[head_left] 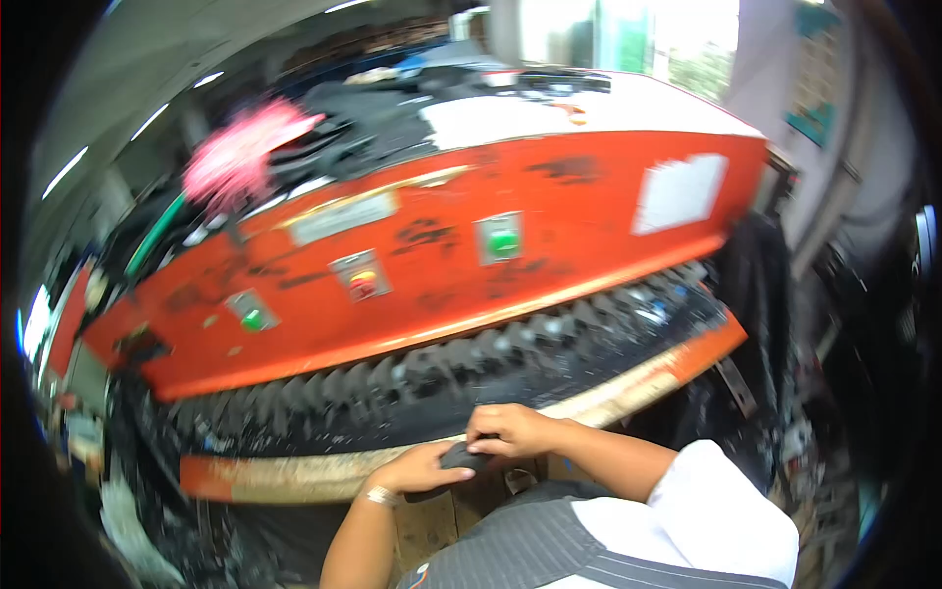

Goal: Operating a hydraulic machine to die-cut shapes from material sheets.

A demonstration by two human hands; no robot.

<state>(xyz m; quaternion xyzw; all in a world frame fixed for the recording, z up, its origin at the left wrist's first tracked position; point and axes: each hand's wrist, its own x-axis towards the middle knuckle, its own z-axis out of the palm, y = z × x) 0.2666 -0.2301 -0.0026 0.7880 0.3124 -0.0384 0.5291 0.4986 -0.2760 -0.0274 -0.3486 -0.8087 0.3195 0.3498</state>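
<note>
Both hands are together in front of my body, by the front edge of a big red machine [589,187]. My left hand [417,469], with a light band at the wrist, is closed on a small dark grey piece of soft-looking material [459,456]. The fingers of my right hand [510,430] are bent and pinch the same piece from its right end. Its exact kind does not show. Just beyond the hands runs the machine's worn, pale front ledge [324,473], and behind it a row of dark round discs or rollers [432,371].
On the red panel are two green buttons [502,243] and a red one [363,283]. Dark scraps [363,118] and a pink bristly bundle [235,157] lie on top. Black plastic sheeting [756,285] hangs at the right end. Motion blurs parts of the view.
</note>
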